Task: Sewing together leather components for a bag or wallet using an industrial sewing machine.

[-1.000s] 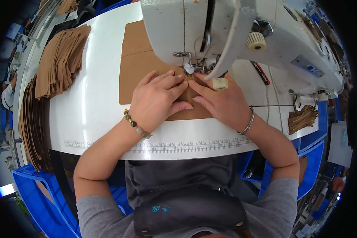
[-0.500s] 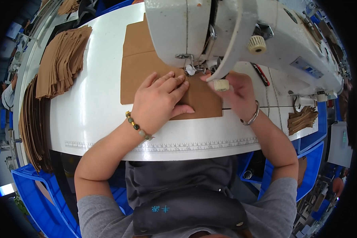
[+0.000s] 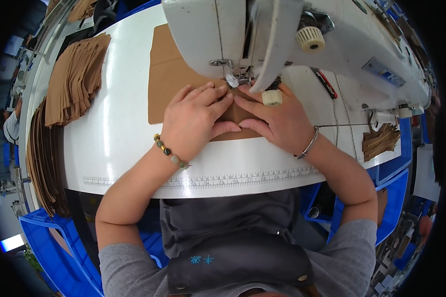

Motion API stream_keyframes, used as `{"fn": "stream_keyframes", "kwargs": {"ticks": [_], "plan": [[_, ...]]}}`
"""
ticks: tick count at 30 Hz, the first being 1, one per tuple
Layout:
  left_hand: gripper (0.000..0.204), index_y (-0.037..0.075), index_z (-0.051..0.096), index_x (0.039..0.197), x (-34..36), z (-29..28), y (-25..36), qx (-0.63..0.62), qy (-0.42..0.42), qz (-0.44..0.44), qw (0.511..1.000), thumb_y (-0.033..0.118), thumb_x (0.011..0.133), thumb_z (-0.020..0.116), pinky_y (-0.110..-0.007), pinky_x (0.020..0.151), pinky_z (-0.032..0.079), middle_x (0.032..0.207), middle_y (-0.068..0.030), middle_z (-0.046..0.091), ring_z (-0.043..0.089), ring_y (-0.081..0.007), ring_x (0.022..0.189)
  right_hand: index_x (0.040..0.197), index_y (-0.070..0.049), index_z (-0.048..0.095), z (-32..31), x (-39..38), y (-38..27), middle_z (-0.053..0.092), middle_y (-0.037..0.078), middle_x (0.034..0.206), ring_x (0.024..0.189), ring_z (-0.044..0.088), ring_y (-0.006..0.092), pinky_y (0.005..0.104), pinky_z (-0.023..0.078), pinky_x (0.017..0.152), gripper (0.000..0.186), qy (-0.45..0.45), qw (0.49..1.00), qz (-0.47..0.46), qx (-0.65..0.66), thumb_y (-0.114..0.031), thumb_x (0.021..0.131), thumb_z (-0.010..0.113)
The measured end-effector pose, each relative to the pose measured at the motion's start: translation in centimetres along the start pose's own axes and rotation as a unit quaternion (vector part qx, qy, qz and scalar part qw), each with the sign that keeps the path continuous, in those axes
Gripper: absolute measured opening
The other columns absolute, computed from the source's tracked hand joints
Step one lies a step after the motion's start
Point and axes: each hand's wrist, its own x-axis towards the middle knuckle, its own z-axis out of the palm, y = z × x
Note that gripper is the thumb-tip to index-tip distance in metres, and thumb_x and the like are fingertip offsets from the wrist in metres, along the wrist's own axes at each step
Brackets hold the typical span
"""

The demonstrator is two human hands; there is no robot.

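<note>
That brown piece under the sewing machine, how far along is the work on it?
In hand: both the left hand and right hand press the brown piece flat at the presser foot of the sewing machine. Much of it already lies beyond the needle. Left: brown pieces stacked on the table's far left; stitched or not, I cannot tell.

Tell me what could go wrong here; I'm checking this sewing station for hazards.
1. Fingertips of the left hand and right hand press the brown piece right beside the presser foot; a slip could bring a finger under the needle.
2. The bracelet and bangle ride near the table edge and might snag.
</note>
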Motion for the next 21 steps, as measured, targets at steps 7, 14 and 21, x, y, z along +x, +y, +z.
{"fn": "stream_keyframes", "kwargs": {"ticks": [7,14,21], "plan": [[0.059,0.013,0.074,0.124,0.38,0.06,-0.18,-0.003,-0.006,-0.009,1.0,0.052,0.079,0.074,-0.048,0.108,0.048,0.128,-0.003,0.07,0.064,-0.0249,0.126,0.112,-0.013,0.076,0.16,0.15,0.16,0.072,0.004,0.124,0.13,0.059,0.0276,0.054,0.039,0.117,0.037,0.007,1.0,-0.001,-0.008,-0.039,0.085,0.077],[0.061,0.011,0.077,0.121,0.65,0.1,-0.26,0.028,0.04,0.023,0.999,0.053,0.076,0.078,-0.035,0.089,0.054,0.115,-0.0029,0.075,0.069,-0.0232,0.094,0.108,-0.012,0.076,0.22,0.29,0.19,0.072,0.004,0.123,0.131,0.059,0.0271,0.054,0.04,0.117,0.035,0.009,1.0,-0.001,-0.018,-0.04,0.086,0.077],[0.064,0.011,0.077,0.121,0.66,0.01,-0.18,0.03,0.04,0.024,0.998,0.055,0.075,0.077,-0.036,0.093,0.054,0.115,-0.0031,0.075,0.069,-0.0244,0.101,0.108,-0.011,0.076,0.32,0.24,0.23,0.072,0.004,0.124,0.131,0.059,0.0274,0.0542,0.04,0.116,0.036,0.008,1.0,-0.005,-0.017,-0.038,0.085,0.077]]}}
